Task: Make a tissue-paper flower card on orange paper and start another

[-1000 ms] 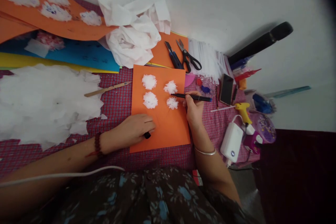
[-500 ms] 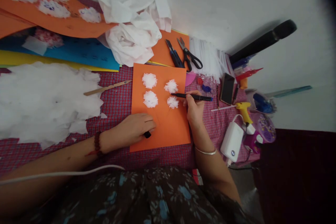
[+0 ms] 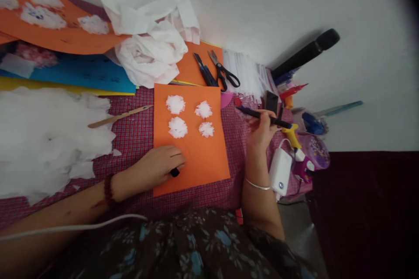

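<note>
An orange sheet [image 3: 209, 161] lies in front of me, bearing several white ruffled paper flowers [image 3: 177, 127] in its upper half. My left hand [image 3: 160, 163] rests on the sheet's lower left, its fingers curled round a black pen cap [image 3: 175, 172], only the end of which shows. To the right of the sheet, my right hand [image 3: 262, 133] is raised over the checked cloth, gripping a black marker pen [image 3: 280, 122] with a blue end. The pen's other end points left, away from the flowers.
Scissors [image 3: 222, 72] and a box cutter [image 3: 205, 71] lie behind the sheet. White paper pieces [image 3: 49, 139] and a wooden stick [image 3: 119, 117] are at left, crumpled tissue [image 3: 150, 52] at the back. On the right are a phone [image 3: 271, 101], white power bank [image 3: 280, 171] and yellow glue gun [image 3: 293, 136].
My right hand has lifted the marker pen from between the two right-hand flowers and moved right, off the sheet. My left hand stays on the sheet. The whole view has shifted slightly.
</note>
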Available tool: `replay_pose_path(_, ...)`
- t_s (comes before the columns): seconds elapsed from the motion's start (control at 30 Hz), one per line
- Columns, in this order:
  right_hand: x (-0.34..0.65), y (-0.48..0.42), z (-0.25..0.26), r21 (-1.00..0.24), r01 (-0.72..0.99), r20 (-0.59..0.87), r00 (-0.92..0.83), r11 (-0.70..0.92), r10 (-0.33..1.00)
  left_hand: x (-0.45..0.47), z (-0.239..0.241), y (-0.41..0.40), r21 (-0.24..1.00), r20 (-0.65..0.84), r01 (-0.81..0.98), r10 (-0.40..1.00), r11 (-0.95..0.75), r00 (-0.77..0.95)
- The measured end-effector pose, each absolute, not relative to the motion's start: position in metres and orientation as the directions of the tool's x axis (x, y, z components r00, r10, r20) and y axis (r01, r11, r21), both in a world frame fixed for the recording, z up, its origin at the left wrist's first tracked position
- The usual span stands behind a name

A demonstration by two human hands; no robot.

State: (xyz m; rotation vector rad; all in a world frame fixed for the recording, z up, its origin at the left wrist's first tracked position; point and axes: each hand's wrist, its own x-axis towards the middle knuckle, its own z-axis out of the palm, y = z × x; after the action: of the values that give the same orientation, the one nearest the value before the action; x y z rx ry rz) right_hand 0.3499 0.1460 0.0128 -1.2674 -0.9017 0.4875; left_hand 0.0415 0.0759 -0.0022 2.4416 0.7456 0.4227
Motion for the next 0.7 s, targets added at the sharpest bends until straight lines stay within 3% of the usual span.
replay_pose_path(0.13,0.4,0.155,0.01,-0.932,0.325,0.354,0.708,0.163,0.611,0.041,-0.003,0.076,0.615,0.119,0.418,0.603,-0.668,0.789)
replay_pose_path(0.33,0.417,0.163,-0.011,-0.895,0.443,0.375,0.677,0.057,0.633,0.04,-0.007,0.076,0.618,0.087,0.431,0.603,-0.657,0.793)
replay_pose_path(0.5,0.413,0.168,-0.018,-0.904,0.427,0.327,0.644,0.03,0.691,0.04,-0.004,0.076,0.612,0.071,0.442,0.602,-0.656,0.796)
replay_pose_path(0.7,0.413,0.169,-0.013,-0.924,0.383,0.287,0.689,0.002,0.665,0.041,-0.003,0.077,0.609,0.083,0.436,0.6,-0.663,0.796)
